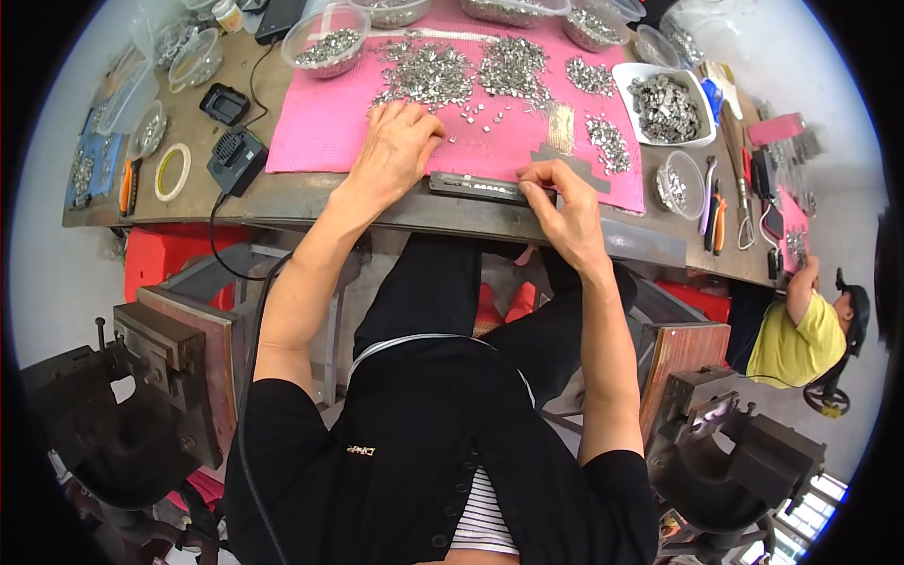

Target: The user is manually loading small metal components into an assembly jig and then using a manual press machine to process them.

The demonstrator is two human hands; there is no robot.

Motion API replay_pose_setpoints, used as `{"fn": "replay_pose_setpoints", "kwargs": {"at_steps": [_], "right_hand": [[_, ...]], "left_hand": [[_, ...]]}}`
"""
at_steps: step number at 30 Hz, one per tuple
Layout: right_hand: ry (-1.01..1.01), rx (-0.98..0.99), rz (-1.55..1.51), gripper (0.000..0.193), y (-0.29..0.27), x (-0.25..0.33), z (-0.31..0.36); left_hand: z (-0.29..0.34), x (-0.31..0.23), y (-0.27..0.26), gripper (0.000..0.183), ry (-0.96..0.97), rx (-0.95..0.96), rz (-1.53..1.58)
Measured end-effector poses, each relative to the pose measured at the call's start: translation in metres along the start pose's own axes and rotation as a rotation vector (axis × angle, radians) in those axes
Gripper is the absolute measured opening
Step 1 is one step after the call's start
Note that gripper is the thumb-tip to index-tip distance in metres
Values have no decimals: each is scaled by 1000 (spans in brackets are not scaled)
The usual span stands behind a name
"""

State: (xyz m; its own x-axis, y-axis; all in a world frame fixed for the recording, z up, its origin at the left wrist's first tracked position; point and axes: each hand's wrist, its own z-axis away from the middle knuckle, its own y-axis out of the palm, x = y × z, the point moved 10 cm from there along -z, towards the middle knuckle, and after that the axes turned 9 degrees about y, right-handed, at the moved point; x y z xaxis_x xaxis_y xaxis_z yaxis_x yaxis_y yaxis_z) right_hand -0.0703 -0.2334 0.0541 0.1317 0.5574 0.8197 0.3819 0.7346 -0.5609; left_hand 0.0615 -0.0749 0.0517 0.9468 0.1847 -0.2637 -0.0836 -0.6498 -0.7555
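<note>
A long, dark metal bar [478, 186] with a row of small shiny pieces along it lies at the table's front edge. Over its right end, my right hand [568, 209] has thumb and forefinger pinched together; what lies between them is too small to make out. My left hand [397, 146] rests palm down on the pink mat, fingers stretched and thumb apart. Its fingertips reach the near edge of a heap of small metal pieces [428, 73]. A few loose metal pieces [485, 118] are scattered right of that hand.
On the pink mat [315, 132] stands a clear round tub [327, 42] of metal parts. Right lies a white tray [664, 104] of parts, beyond it pliers [718, 221]. Left are a black charger [235, 160] and a tape roll [171, 172]. A person in yellow [799, 330] sits far right.
</note>
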Motion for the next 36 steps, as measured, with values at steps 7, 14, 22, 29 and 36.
{"fn": "replay_pose_setpoints", "kwargs": {"at_steps": [7,14,22,29,36], "right_hand": [[-317,-148,164,14,5,22,16],[-444,-203,363,16,8,35,25],[-509,-247,456,18,16,40,32],[-516,-216,495,12,14,42,22],[-403,-54,330,13,8,33,13]], "left_hand": [[-5,-11,-1,10,-14,24,56],[-1,-55,20,9,-165,-60,527],[-1,-75,17,12,-25,-127,359],[-4,-81,17,16,71,-168,219],[-4,-84,17,15,102,-198,223]]}}
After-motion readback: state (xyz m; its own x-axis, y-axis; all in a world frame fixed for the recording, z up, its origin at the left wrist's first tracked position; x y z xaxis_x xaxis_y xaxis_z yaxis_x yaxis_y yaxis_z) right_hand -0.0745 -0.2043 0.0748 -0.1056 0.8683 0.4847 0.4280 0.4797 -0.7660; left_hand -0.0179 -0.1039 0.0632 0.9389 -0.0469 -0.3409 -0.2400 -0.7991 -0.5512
